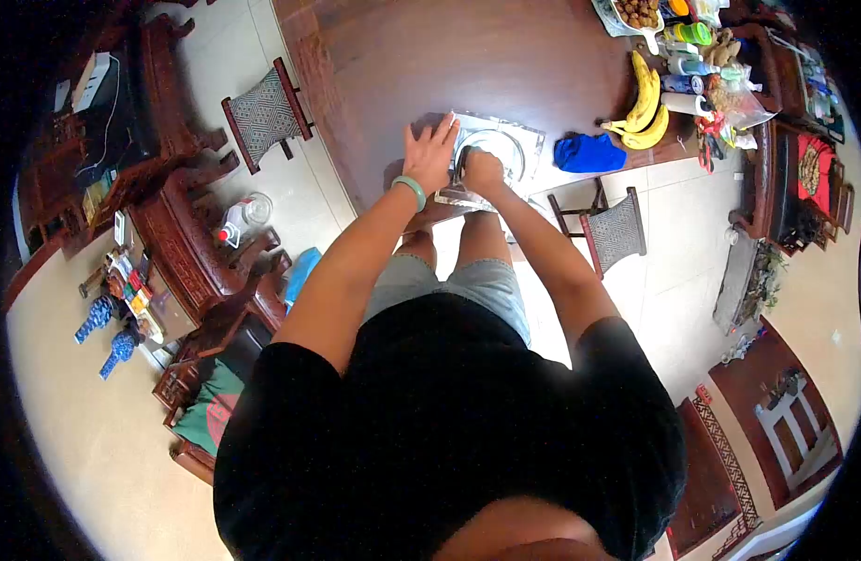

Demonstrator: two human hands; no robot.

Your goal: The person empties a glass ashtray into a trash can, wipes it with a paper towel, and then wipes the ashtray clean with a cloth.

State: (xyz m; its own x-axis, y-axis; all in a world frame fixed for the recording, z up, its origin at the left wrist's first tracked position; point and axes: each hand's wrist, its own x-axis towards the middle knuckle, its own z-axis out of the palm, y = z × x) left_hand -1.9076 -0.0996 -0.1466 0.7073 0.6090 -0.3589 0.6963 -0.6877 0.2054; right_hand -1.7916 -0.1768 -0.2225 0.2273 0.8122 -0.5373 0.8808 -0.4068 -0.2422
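Note:
A flat, shiny, clear-and-silver package [533,140] with a pale round shape in it lies at the near edge of the dark wooden table. My left hand [430,157], with a green bangle at the wrist, is laid flat with fingers spread over the package's left side and the tabletop. Over the middle of the package, my right hand [484,171] is closed in a fist. A small dark object shows beside its fingers, but what it is cannot be made out. The blue cloth [589,153] lies to the right of the package.
Bananas [647,112] lie right of the blue cloth. Bottles, cans and bags crowd the table's right end, near a white dish [636,17] of brown round food. Woven-seat stools [267,117] stand at the left and right. A large clear bottle [251,211] is on the floor.

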